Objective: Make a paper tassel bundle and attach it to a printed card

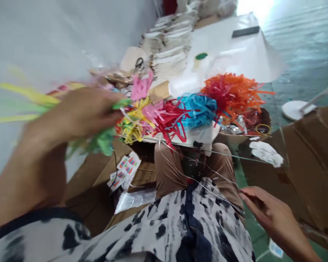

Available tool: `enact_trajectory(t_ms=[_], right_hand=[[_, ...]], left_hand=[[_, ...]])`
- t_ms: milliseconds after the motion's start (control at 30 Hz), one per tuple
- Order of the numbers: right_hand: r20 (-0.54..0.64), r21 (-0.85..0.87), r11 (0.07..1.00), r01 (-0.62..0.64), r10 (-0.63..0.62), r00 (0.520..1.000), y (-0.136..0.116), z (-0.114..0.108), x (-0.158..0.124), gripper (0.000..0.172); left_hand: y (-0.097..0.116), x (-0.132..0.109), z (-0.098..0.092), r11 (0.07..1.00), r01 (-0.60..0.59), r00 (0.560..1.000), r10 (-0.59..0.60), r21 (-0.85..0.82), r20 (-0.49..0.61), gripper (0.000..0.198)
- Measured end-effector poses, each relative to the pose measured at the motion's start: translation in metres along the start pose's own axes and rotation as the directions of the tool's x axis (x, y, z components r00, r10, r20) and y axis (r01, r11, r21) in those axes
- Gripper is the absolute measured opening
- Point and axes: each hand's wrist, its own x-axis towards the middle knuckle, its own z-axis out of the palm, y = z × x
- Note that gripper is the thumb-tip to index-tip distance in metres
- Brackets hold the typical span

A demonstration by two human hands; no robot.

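My left hand (pixel 82 112), smeared a little by motion, is closed round a bunch of green and yellow paper fringe (pixel 102 140) at the left end of a colourful row. To its right lie a yellow tuft (pixel 135 122), a pink one (pixel 142 85), a red one (pixel 171 120), a blue one (pixel 198 109) and an orange one (pixel 237 94). A thin white string (pixel 199 163) runs from the tufts over my knees. Low on the right, my right hand (pixel 270 209) pinches that string between thumb and fingers.
Stacked whitish bundles (pixel 169 54) stand at the back, near scissors (pixel 139 63). A white-covered table (pixel 221 47) bears a dark bar (pixel 245 31). Cardboard (pixel 311 156) flanks me on the right, with a crumpled white piece (pixel 266 153) on it. Printed cards (pixel 127 167) lie in a carton at lower left.
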Motion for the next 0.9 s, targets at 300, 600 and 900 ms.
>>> enact_trajectory(t_ms=[300,600,900], right_hand=[[-0.179,0.424,0.752,0.504,-0.476,0.861,-0.189,0.038,0.117,0.103],[0.185,0.845,0.528,-0.081,-0.148,0.972,-0.178,0.054,0.113,0.036],[0.058,0.452,0.872,0.187,-0.238,0.969,-0.138,0.014,0.107,0.053]], left_hand=[[0.091,0.002,0.034,0.788,-0.150,0.987,0.150,-0.597,-0.050,0.014],[0.106,0.010,0.073,0.419,-0.089,0.982,0.188,-0.904,-0.010,0.020],[0.132,0.015,0.130,-0.242,0.285,0.950,0.201,-0.928,0.239,0.035]])
